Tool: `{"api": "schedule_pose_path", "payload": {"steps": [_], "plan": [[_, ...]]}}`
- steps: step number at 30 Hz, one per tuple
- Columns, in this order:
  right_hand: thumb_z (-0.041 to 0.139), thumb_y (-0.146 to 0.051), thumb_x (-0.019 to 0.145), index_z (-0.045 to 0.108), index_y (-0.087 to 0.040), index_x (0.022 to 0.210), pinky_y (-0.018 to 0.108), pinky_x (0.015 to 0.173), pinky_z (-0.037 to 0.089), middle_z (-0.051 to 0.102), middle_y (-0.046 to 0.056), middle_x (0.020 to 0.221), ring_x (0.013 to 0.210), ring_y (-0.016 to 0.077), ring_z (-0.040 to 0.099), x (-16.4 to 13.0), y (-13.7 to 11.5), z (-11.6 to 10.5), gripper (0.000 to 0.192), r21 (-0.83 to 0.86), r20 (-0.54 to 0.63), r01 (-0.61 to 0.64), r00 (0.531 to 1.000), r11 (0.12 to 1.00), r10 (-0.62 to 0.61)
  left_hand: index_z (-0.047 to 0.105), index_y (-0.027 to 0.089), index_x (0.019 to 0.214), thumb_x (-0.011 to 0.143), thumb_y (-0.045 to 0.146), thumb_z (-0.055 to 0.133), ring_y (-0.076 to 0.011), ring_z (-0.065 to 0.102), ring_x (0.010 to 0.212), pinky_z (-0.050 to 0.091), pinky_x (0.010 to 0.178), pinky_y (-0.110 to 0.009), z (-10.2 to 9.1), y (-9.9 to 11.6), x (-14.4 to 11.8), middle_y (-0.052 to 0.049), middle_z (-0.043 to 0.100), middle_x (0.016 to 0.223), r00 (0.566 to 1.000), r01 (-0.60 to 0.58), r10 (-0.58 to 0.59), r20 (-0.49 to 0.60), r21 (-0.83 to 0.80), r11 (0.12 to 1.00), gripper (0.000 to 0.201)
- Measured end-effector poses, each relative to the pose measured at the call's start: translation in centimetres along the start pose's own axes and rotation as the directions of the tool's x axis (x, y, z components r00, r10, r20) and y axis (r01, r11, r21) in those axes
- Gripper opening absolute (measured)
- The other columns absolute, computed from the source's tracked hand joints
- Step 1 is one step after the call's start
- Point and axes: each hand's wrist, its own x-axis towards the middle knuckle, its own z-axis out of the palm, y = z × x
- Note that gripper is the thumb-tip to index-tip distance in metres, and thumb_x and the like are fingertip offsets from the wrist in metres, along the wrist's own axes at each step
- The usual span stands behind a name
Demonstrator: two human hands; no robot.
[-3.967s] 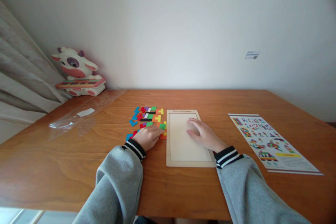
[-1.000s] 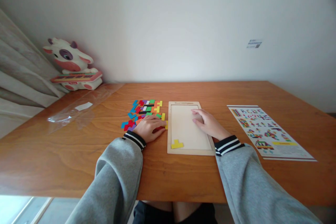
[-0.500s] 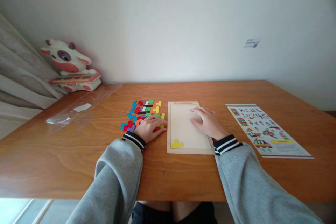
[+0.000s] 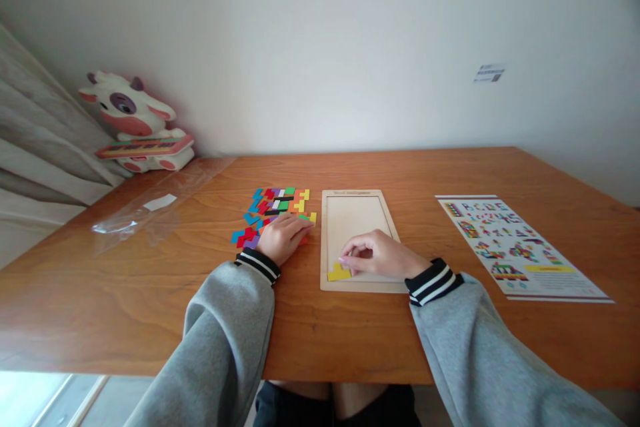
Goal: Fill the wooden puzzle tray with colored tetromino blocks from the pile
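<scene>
A shallow wooden puzzle tray (image 4: 361, 195) lies flat on the table in front of me. In its near left corner is a yellow puzzle piece (image 4: 338, 273). The thumb and fingers of my right hand (image 4: 377, 253) are closed in a pinch at the right end of this piece. Left of the tray, my left hand (image 4: 284, 237) rests over the near part of a spread of coloured puzzle pieces (image 4: 270, 203). Its fingers are bunched together, and whatever is under or between them is hidden.
A printed pattern sheet (image 4: 520, 247) lies right of the tray. To the left are a crumpled clear plastic bag (image 4: 160, 203) and a cow toy with a keyboard (image 4: 145, 123), near a curtain (image 4: 45, 147). A wall (image 4: 350, 47) stands behind the table (image 4: 320, 340).
My right hand has moved toward me and left, from above the tray's middle down to the yellow piece, and its fingers have closed. My left hand's fingers have drawn together over the pieces.
</scene>
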Motion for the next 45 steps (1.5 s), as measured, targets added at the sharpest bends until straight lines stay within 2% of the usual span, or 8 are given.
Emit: {"api": "schedule_pose_path", "payload": {"steps": [3, 7, 11, 15, 23, 31, 38, 45], "plan": [[0.066, -0.048, 0.083, 0.072, -0.017, 0.088, 0.026, 0.063, 0.052, 0.075, 0.006, 0.079, 0.070, 0.0155, 0.068, 0.1, 0.2, 0.0, 0.032, -0.013, -0.066, 0.054, 0.996, 0.998, -0.055, 0.072, 0.021, 0.093, 0.095, 0.030, 0.054, -0.0159, 0.066, 0.073, 0.055, 0.072, -0.027, -0.2, 0.1, 0.1, -0.004, 0.075, 0.083, 0.993, 0.083, -0.083, -0.079, -0.006, 0.997, 0.020], [0.066, -0.049, 0.083, 0.071, -0.016, 0.089, 0.028, 0.071, 0.054, 0.076, 0.007, 0.081, 0.075, 0.0172, 0.070, 0.1, 0.2, 0.2, 0.033, 0.070, 0.024, 0.020, 0.999, 0.997, -0.022, 0.073, 0.020, 0.093, 0.092, 0.035, 0.059, -0.0168, 0.070, 0.077, 0.057, 0.074, -0.028, -0.3, 0.8, 0.3, -0.005, 0.076, 0.088, 0.963, 0.233, -0.249, -0.109, -0.140, 0.962, 0.020], [0.063, -0.048, 0.084, 0.069, -0.016, 0.091, 0.026, 0.062, 0.050, 0.074, 0.005, 0.076, 0.067, 0.0153, 0.066, 0.5, 0.2, 0.8, 0.034, 0.053, -0.128, -0.003, 0.992, 0.999, 0.010, 0.072, 0.018, 0.097, 0.088, 0.041, 0.062, -0.0147, 0.070, 0.064, 0.059, 0.061, -0.025, 0.4, 2.3, 0.4, -0.005, 0.076, 0.085, 0.882, 0.403, -0.470, -0.044, -0.447, 0.799, 0.027], [0.070, -0.048, 0.079, 0.064, -0.017, 0.109, 0.024, 0.060, 0.045, 0.071, 0.003, 0.085, 0.067, 0.0124, 0.059, 0.9, -0.1, 1.2, 0.043, 0.074, -0.257, 0.046, 0.966, 0.996, -0.026, 0.072, 0.016, 0.097, 0.087, 0.042, 0.064, -0.0134, 0.068, 0.062, 0.060, 0.059, -0.024, 1.1, 4.5, 0.9, -0.006, 0.075, 0.083, 0.858, 0.410, -0.513, 0.029, -0.640, 0.649, 0.029], [0.069, -0.056, 0.079, 0.063, -0.018, 0.106, 0.026, 0.071, 0.049, 0.069, 0.005, 0.093, 0.078, 0.0138, 0.063, 1.0, -0.8, 1.3, 0.047, 0.443, -0.161, 0.070, 0.987, 0.894, 0.002, 0.070, 0.015, 0.093, 0.085, 0.044, 0.067, -0.0126, 0.067, 0.061, 0.060, 0.059, -0.024, 1.0, 6.0, 1.6, -0.006, 0.074, 0.079, 0.833, 0.375, -0.551, 0.050, -0.782, 0.497, 0.030], [0.082, -0.044, 0.068, 0.064, -0.021, 0.100, 0.025, 0.067, 0.049, 0.070, 0.001, 0.083, 0.072, 0.0122, 0.063, 1.3, -0.4, 1.5, 0.044, 0.699, -0.148, -0.011, 0.976, 0.715, 0.159, 0.070, 0.016, 0.090, 0.086, 0.041, 0.066, -0.0158, 0.070, 0.073, 0.061, 0.071, -0.029, 0.4, 7.0, 2.0, -0.007, 0.074, 0.085, 0.895, 0.316, -0.441, 0.064, -0.790, 0.525, 0.026], [0.074, -0.040, 0.077, 0.070, -0.021, 0.111, 0.037, 0.095, 0.048, 0.072, 0.005, 0.106, 0.097, 0.0180, 0.064, 1.5, 0.3, 1.3, 0.040, 0.488, -0.238, 0.048, 0.968, 0.871, 0.080, 0.068, 0.017, 0.094, 0.088, 0.040, 0.063, -0.0150, 0.066, 0.080, 0.056, 0.071, -0.027, 1.2, 5.8, 1.5, -0.006, 0.070, 0.090, 0.846, 0.436, -0.531, 0.046, -0.633, 0.640, 0.025], [0.071, -0.036, 0.079, 0.069, -0.019, 0.109, 0.030, 0.074, 0.055, 0.071, 0.003, 0.090, 0.076, 0.0147, 0.067, 1.5, 0.7, 2.0, 0.035, 0.348, -0.237, -0.002, 0.967, 0.937, 0.091, 0.067, 0.017, 0.093, 0.089, 0.040, 0.060, -0.0117, 0.060, 0.065, 0.049, 0.054, -0.022, 1.5, 5.5, 1.4, -0.004, 0.068, 0.084, 0.830, 0.516, -0.549, 0.101, -0.515, 0.684, 0.025]]}}
